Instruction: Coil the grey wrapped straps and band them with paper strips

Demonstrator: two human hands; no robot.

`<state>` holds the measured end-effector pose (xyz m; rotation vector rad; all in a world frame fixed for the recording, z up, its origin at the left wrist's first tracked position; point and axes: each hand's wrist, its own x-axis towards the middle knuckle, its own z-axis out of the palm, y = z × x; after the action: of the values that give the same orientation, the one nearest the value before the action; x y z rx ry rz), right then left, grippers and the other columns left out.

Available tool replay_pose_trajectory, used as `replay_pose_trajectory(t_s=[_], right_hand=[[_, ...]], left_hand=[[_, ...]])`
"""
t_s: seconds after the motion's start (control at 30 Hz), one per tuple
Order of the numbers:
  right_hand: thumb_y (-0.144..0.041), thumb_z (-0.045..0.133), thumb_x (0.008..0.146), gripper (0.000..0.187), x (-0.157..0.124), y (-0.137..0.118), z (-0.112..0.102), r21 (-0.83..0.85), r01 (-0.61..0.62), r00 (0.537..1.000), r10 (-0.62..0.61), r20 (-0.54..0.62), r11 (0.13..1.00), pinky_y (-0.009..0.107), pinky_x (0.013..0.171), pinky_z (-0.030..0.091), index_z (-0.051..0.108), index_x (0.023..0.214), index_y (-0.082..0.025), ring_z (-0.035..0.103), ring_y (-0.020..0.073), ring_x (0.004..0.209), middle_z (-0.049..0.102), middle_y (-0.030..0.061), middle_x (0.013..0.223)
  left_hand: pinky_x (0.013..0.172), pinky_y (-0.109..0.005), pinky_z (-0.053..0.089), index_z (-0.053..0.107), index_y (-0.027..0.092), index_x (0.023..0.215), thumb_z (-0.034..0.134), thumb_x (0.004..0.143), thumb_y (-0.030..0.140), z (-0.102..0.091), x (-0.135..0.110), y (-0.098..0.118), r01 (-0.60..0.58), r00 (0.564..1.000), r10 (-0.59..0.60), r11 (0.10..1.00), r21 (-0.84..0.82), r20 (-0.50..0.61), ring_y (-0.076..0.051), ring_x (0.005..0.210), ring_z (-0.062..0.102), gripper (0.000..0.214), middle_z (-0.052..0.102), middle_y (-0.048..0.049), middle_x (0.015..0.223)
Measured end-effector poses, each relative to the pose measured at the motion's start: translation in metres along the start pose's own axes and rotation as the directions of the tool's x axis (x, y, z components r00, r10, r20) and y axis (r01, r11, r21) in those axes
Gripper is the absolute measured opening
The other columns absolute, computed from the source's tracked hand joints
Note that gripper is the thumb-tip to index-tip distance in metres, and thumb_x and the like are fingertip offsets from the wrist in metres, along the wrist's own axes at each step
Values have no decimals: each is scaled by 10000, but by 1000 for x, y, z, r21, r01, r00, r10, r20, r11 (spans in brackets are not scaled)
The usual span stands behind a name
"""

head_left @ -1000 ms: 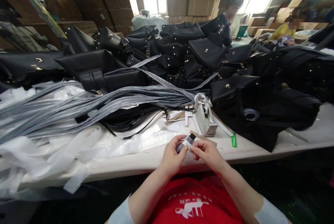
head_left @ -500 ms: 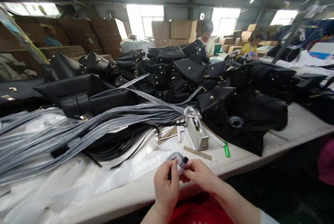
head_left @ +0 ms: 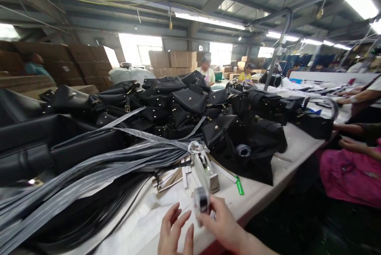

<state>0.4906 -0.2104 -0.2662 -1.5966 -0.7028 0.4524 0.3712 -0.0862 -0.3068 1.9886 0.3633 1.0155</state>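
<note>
My right hand (head_left: 222, 225) pinches a small folded black strap piece wrapped in clear plastic (head_left: 201, 201) and holds it upright above the table's near edge. My left hand (head_left: 175, 233) hovers just left of it with its fingers stretched out and apart, holding nothing. A metal tape dispenser (head_left: 205, 167) stands on the white table (head_left: 297, 148) right behind the wrapped piece. Long plastic-sleeved black straps (head_left: 98, 167) fan out to the left of my hands.
A large heap of black handbags (head_left: 184, 102) covers the table's far side. A green marker (head_left: 239, 186) lies by the dispenser. A person in pink (head_left: 351, 167) sits at the right. Cardboard boxes (head_left: 172, 58) and other workers fill the back.
The camera has tilted up and swung right. My left hand let go of the wrapped piece and opened. My right hand lifted the piece upright.
</note>
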Motion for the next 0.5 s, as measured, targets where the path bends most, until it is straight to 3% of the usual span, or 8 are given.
replay_pose_trajectory(t_s=[0.07,0.17,0.2,0.23,0.3,0.33,0.43,0.5], right_hand=[[-393,665,767,274,17,-7,-35,-282,152,936,-230,-267,947,350,786,488,618,944,-190,601,245,855,653,91,916],[-511,627,781,352,57,-20,-107,-600,135,623,-538,-568,789,422,854,474,588,881,-175,608,299,898,645,159,931],[-546,604,780,402,71,-24,-131,-648,68,535,-576,-618,759,452,858,471,587,880,-158,609,320,902,641,184,930],[-584,579,770,450,84,-27,-152,-682,-5,493,-591,-638,731,480,843,472,595,863,-144,612,339,882,641,199,898],[-623,548,747,511,101,-30,-179,-767,-60,607,-587,-535,638,510,778,488,629,842,-127,621,361,827,652,222,851],[-600,545,759,515,103,-30,-185,-806,-34,604,-631,-488,591,500,777,497,647,910,-119,627,356,846,662,239,945],[-476,583,799,410,83,-29,-173,-848,84,472,-770,-429,523,451,840,510,650,1081,-185,635,325,961,651,188,1178],[-469,571,809,313,57,-24,-151,-835,128,515,-755,-406,536,434,892,511,654,1039,-274,642,304,1004,669,123,1183]], left_hand=[[992,-494,465,673,326,1109,564,870,344,-2,3,5,20,1000,-20,1000,21,-12,-319,1176,546,264,542,-113,1277],[1030,-499,428,676,291,1092,560,870,333,-4,1,13,87,996,-87,996,36,-6,-319,1208,525,254,567,-123,1254],[1032,-495,427,675,280,1087,559,871,329,-5,-1,15,107,994,-109,993,39,26,-315,1209,526,250,568,-129,1255],[1032,-487,430,672,272,1088,559,873,320,-5,-3,16,123,990,-125,992,43,67,-310,1210,527,248,566,-134,1260],[1022,-467,443,662,261,1093,561,872,293,-7,-4,16,126,981,-133,990,56,142,-298,1202,536,246,566,-140,1264],[1013,-456,452,657,255,1095,564,869,282,-9,-3,14,113,978,-124,991,73,166,-293,1194,542,245,569,-142,1259],[1007,-411,457,640,226,1104,563,868,282,-22,22,-2,37,975,-91,966,257,203,-270,1179,550,255,581,-141,1241],[1033,-367,431,630,200,1122,555,873,298,-40,58,-20,2,966,-134,861,508,223,-245,1191,540,278,584,-131,1249]])
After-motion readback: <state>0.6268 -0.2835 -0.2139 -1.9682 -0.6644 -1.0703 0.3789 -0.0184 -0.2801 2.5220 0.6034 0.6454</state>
